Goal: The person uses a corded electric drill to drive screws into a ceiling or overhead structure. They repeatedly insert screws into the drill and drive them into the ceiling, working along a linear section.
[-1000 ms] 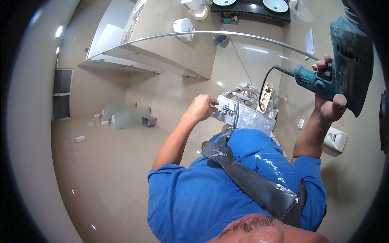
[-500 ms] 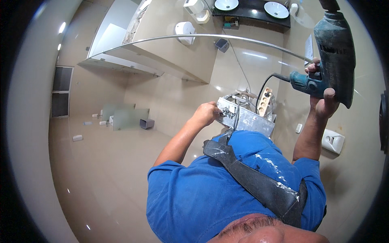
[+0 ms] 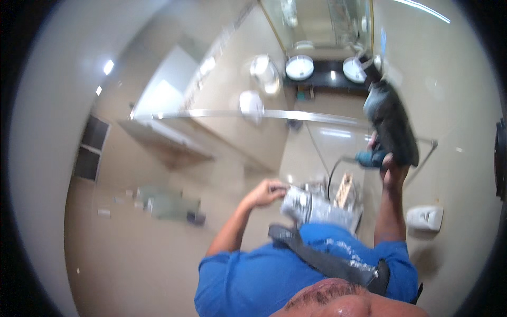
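A dusty teal and black power drill [image 3: 393, 121] is held up at the right, its front end pointing away towards the sinks. My right hand [image 3: 392, 168] is closed round its handle, and a dark cord runs from the handle down to the left. In front of my waist sits a grey metal tray [image 3: 330, 214], spattered with white. Cables and a pale power strip [image 3: 344, 191] stick up out of it. My left hand [image 3: 265, 193] is at the tray's left corner with fingers curled; blur hides whether they grip its edge.
A metal rail [image 3: 296, 115] tops a partition in front of me. Beyond it are two white basins [image 3: 299, 67] on a dark counter [image 3: 330, 79] under a mirror [image 3: 330, 26]. A white wall dispenser [image 3: 424, 217] is at the right. Glass panels [image 3: 169, 203] stand low at the left.
My view has tilted up, bringing the mirror in and blurring the picture. The drill has shifted left and lower in the picture, still in my right hand. My left hand stays by the tray.
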